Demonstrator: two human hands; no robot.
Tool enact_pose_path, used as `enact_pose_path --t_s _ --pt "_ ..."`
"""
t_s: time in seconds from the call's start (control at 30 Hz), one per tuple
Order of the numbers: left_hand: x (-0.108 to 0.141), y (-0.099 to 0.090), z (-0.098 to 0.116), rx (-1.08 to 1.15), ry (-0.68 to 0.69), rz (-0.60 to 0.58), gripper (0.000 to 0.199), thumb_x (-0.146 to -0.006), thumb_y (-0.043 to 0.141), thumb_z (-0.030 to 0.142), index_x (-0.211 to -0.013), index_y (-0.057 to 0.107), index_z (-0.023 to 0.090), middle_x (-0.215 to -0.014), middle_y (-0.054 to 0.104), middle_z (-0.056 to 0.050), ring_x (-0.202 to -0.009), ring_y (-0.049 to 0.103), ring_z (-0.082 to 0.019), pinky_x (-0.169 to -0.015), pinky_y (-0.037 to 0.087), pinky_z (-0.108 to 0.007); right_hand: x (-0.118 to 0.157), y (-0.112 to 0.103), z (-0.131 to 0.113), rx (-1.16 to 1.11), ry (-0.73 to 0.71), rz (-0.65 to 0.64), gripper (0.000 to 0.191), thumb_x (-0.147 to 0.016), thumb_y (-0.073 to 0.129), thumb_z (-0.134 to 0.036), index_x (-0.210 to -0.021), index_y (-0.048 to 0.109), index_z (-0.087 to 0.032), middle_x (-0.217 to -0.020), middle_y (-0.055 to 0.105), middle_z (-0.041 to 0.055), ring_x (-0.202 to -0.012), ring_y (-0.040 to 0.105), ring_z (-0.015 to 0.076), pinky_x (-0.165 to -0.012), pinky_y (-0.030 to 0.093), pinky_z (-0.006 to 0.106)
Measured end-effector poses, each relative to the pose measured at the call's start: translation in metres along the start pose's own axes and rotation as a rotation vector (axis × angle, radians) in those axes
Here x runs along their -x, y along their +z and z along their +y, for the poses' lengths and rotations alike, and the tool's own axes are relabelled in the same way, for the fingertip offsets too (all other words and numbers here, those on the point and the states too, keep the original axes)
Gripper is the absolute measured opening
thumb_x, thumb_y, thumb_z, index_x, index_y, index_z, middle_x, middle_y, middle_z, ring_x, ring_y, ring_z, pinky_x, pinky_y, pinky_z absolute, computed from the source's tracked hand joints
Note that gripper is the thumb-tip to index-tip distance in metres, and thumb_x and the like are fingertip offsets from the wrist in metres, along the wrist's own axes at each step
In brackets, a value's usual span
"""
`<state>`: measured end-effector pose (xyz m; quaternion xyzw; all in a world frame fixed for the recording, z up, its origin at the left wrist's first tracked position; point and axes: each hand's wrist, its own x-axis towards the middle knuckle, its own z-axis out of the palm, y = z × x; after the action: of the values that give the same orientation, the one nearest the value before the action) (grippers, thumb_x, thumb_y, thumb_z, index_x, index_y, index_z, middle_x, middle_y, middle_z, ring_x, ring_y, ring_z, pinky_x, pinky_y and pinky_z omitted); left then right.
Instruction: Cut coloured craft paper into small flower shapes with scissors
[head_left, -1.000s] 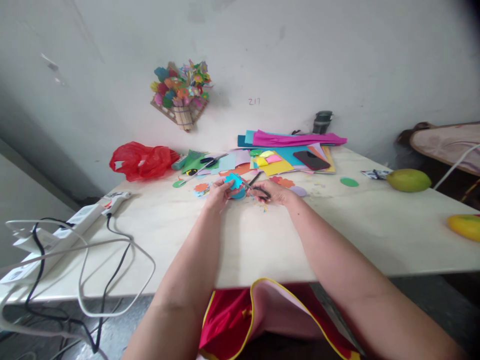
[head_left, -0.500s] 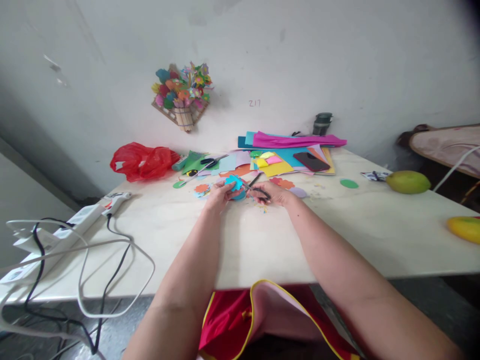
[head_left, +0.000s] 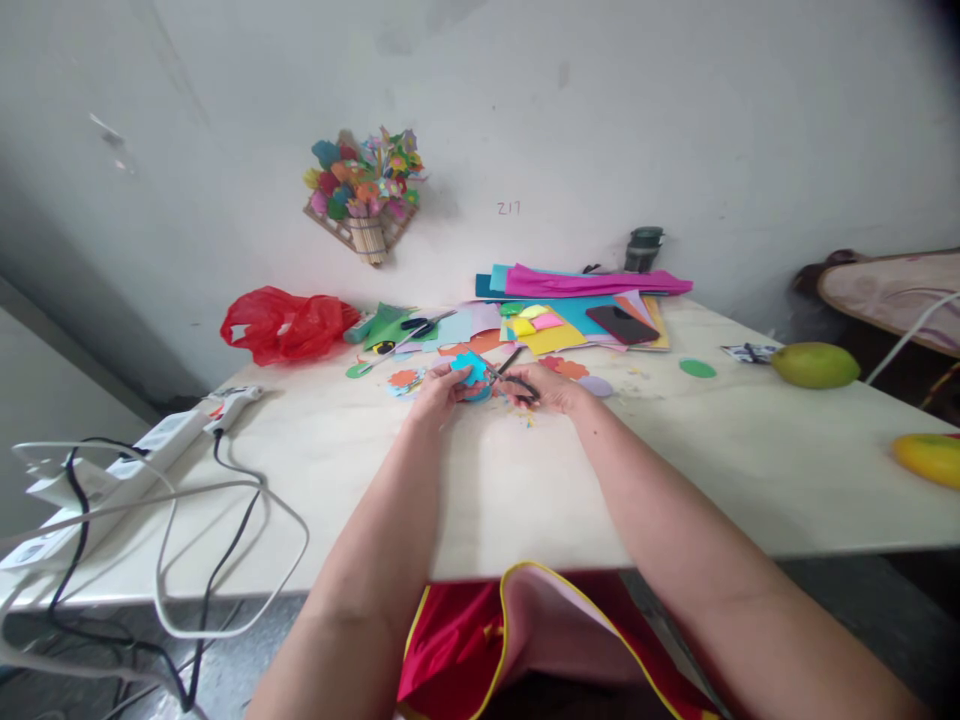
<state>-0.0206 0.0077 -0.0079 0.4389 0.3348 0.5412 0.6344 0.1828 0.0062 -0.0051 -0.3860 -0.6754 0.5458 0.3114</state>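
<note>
My left hand (head_left: 442, 388) pinches a bright blue paper flower (head_left: 469, 368) with a scalloped edge. Fingers of my right hand (head_left: 546, 386) are wrapped round the black handles of a pair of scissors (head_left: 528, 391). The scissor blades point left and meet the right edge of the blue paper. Below and around the hands lie small paper scraps. An orange paper flower (head_left: 403, 378) rests to the left, and another orange flower (head_left: 573, 369) lies behind my right hand. A lilac paper oval (head_left: 596, 386) is beside my right wrist.
Coloured sheets (head_left: 555, 338) and a phone (head_left: 622, 324) lie at the back, near a second pair of scissors (head_left: 421, 326). A red plastic bag (head_left: 289, 325) sits back left. Power strips (head_left: 161, 440) with loose cables occupy the left edge. A green mango (head_left: 815, 365) lies right.
Both hands stay in nearly the same place. The blue paper has turned slightly between my left fingers and against the scissor blades.
</note>
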Motion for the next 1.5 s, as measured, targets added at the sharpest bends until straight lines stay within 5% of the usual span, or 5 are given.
enact_pose_path --t_s 0.27,0.7,1.5 --pt "0.001 -0.001 0.000 -0.068 -0.029 -0.088 0.022 -0.062 0.082 0.020 -0.075 0.067 0.010 -0.066 0.070 -0.006 -0.049 0.063 -0.012 -0.056 0.056 -0.024 0.001 0.002 -0.002 -0.038 -0.028 -0.013 0.031 -0.072 0.070 -0.042 -0.070 0.056 -0.015 -0.049 0.054 -0.0036 -0.036 0.043 0.0052 -0.033 0.023 0.018" --pt "-0.004 -0.005 -0.005 -0.068 -0.001 -0.057 0.025 -0.063 0.083 0.027 -0.072 0.066 0.011 -0.070 0.071 -0.008 -0.063 0.069 -0.019 -0.066 0.058 -0.032 0.004 0.003 -0.003 -0.040 -0.015 -0.006 0.030 -0.072 0.072 -0.041 -0.074 0.059 -0.015 -0.054 0.058 -0.0023 -0.039 0.047 0.0056 -0.033 0.022 0.018" --pt "0.000 0.002 -0.004 -0.057 -0.030 -0.086 0.022 -0.065 0.082 0.022 -0.065 0.063 0.010 -0.061 0.065 -0.004 -0.054 0.063 -0.013 -0.064 0.059 -0.029 0.010 0.013 -0.016 -0.076 0.028 0.030 0.028 -0.072 0.073 -0.039 -0.075 0.058 -0.015 -0.049 0.054 -0.0042 -0.037 0.044 0.0051 -0.033 0.023 0.017"
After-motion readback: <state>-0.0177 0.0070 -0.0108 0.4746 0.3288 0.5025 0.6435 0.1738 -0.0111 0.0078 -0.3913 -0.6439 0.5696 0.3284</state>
